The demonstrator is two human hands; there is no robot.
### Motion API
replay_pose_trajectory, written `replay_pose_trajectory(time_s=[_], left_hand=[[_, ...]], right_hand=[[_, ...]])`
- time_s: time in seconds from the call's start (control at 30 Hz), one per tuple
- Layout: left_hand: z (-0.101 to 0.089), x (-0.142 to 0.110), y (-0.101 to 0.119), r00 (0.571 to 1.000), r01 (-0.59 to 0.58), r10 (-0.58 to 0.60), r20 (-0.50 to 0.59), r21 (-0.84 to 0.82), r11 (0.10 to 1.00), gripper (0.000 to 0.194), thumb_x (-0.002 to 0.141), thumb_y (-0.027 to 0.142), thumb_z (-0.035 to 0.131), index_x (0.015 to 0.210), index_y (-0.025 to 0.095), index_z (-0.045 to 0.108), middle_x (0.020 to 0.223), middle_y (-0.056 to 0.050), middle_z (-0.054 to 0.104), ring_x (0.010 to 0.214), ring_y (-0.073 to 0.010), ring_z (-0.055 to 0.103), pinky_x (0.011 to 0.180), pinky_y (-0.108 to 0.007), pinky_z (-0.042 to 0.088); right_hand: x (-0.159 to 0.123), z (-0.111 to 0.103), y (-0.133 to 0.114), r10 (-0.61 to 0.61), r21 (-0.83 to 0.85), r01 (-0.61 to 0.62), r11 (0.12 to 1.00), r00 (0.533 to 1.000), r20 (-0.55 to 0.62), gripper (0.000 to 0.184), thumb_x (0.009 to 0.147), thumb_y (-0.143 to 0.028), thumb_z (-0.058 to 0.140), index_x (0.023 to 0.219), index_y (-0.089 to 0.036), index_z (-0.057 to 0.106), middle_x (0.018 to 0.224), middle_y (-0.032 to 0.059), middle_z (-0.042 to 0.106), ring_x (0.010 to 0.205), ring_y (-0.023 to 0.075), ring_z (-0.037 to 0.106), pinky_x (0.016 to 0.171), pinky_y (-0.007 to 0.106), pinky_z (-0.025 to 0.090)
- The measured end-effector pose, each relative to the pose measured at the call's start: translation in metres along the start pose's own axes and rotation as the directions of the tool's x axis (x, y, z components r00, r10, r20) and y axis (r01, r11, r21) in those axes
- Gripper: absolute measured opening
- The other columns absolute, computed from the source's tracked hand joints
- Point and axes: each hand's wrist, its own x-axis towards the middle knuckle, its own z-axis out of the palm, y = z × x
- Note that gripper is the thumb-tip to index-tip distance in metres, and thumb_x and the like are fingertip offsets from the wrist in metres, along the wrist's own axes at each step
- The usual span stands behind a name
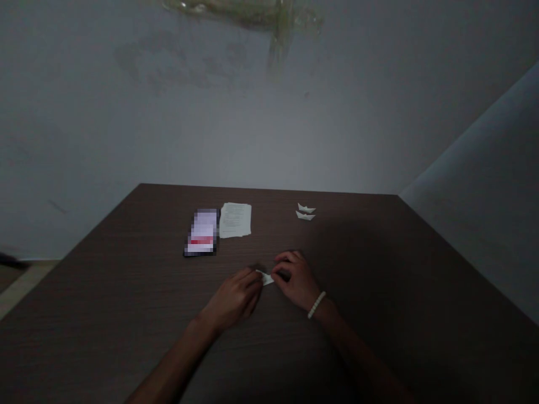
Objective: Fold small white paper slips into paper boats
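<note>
Both my hands rest on a dark wooden table [379,292] near its middle. My left hand [236,298] and my right hand [295,279] meet over a small folded piece of white paper [266,278], each pinching one end with curled fingers. Most of the paper is hidden under my fingers. A pale bead bracelet [316,304] circles my right wrist.
A phone [202,232] with a lit screen lies to the far left of my hands. A stack of white paper sheets [236,219] lies beside it. Two small folded paper boats [305,212] sit further back on the right. A grey wall [269,112] stands behind the table.
</note>
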Motion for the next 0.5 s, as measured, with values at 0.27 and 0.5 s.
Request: replay_pose_trajectory(time_s=[0.27, 0.5], left_hand=[[-0.001, 0.002, 0.008, 0.996, 0.072, -0.071, 0.054, -0.027, 0.997, 0.026, 0.094, 0.017, 0.042, 0.114, 0.014, 0.059, 0.102, -0.011, 0.056, 0.096, -0.0226, 0.053, 0.086, -0.040, 0.050], [-0.001, 0.005, 0.012, 0.994, 0.076, -0.076, 0.080, 0.000, 0.997, 0.026, 0.094, 0.014, 0.041, 0.113, 0.013, 0.059, 0.099, -0.011, 0.054, 0.090, -0.0211, 0.052, 0.079, -0.036, 0.051]], right_hand=[[0.002, -0.001, 0.000, -0.028, -0.001, 0.028, 1.000, 0.999, 0.029, 0.007, 0.081, -0.016, 0.069, 0.077, -0.021, 0.069, 0.099, 0.0048, 0.063, 0.098, 0.0207, 0.053, 0.088, 0.038, 0.044], [0.000, -0.002, 0.002, -0.008, -0.023, 0.008, 1.000, 1.000, 0.027, 0.007, 0.074, -0.018, 0.074, 0.076, -0.022, 0.069, 0.100, 0.0050, 0.062, 0.099, 0.0216, 0.053, 0.089, 0.040, 0.044]])
